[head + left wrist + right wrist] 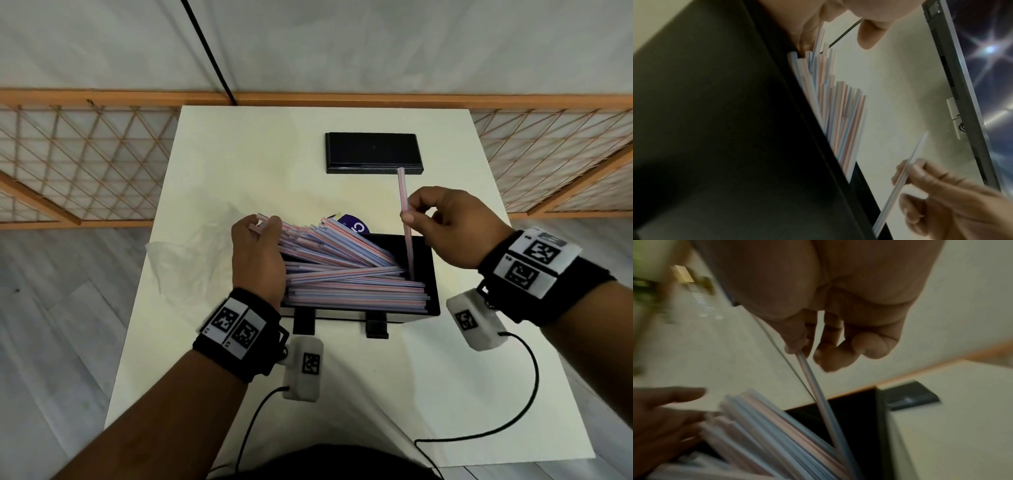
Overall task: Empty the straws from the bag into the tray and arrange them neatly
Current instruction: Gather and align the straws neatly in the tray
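Straws (pixel 342 274), striped pink, blue and white, fill a black tray (pixel 432 274) at the middle of a cream-white table (pixel 376 394). The nearest ones lie flat, long axes running from 9 to 3 o'clock; those farther back fan upward, their raised ends pointing toward 10 o'clock past the tray's left rim. Two black tabs stick out of the tray's near wall.

At the tray's 9 o'clock side the left hand (pixel 257 260) has its fingers curled over the raised straw ends, gripping them. At 2 o'clock from the pile the right hand (pixel 442 226) pinches a single straw (pixel 405 212) between thumb and fingertips; that straw stands nearly upright, its lower end down among the straws at the tray's right end, its upper end pointing to 12 o'clock.

Both wrists wear black bands with square black-and-white marker tags, and cabled white camera blocks hang under them.

A crumpled clear bag (pixel 191 257) lies on the table left of the tray. Just behind the tray a purple label (pixel 352 224) shows a white "C"; the rest is hidden. Farther back a flat black lid (pixel 373 152) lies alone. Beyond the table stand an orange lattice screen (pixel 85 164) and white fabric; the floor is pale grey planks.
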Action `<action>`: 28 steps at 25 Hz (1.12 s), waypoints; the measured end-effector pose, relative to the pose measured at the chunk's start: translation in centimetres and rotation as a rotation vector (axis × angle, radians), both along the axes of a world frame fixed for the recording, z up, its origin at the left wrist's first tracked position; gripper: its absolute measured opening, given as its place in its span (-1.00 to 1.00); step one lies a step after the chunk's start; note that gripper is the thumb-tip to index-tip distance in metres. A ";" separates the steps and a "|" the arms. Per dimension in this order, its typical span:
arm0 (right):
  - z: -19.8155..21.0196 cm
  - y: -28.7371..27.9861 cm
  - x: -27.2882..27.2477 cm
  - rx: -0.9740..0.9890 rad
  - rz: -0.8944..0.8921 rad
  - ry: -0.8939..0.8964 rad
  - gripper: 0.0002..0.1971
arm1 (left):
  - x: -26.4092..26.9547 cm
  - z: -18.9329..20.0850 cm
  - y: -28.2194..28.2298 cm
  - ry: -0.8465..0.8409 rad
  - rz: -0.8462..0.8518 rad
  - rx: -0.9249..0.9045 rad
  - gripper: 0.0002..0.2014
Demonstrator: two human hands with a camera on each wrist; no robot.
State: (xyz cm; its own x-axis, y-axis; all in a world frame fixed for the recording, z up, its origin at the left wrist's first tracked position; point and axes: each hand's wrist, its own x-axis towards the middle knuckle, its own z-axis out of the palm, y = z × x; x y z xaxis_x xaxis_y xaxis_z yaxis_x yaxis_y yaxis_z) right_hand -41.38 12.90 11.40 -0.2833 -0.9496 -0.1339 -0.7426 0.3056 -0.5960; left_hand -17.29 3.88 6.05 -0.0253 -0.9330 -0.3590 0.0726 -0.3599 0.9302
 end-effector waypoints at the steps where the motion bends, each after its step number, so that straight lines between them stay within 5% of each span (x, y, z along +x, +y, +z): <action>1: 0.6 0.1 1.0 -0.032 0.053 0.022 -0.89 | 0.0 -0.1 0.1 0.001 0.000 -0.006 -0.75; 5: 1.1 -0.1 5.9 -0.117 0.320 0.143 -0.89 | 0.0 0.0 -0.2 0.012 0.022 0.011 -0.90; 8: -0.5 -0.5 8.1 0.048 0.339 0.186 -0.80 | 0.2 0.5 -0.4 0.060 0.044 0.037 -0.68; 11: -1.9 0.1 8.1 0.045 0.145 0.182 -0.47 | 0.2 0.9 -0.6 0.112 0.082 0.044 -0.68; 14: -2.9 -0.3 8.7 0.262 0.082 0.357 -0.03 | 0.0 1.4 -1.0 0.105 0.088 -0.003 -0.68; 20: -4.6 -0.8 11.0 0.241 0.187 0.372 -0.36 | -0.7 1.0 0.2 -0.109 -0.056 -0.194 -0.95; 24: -4.3 -0.9 12.3 0.226 0.245 0.249 -0.33 | -0.4 0.9 0.5 -0.222 -0.102 -0.200 -0.84; 28: -3.5 -1.0 13.9 0.107 0.209 0.241 -0.29 | -0.2 1.5 -0.1 -0.100 -0.056 -0.048 -0.79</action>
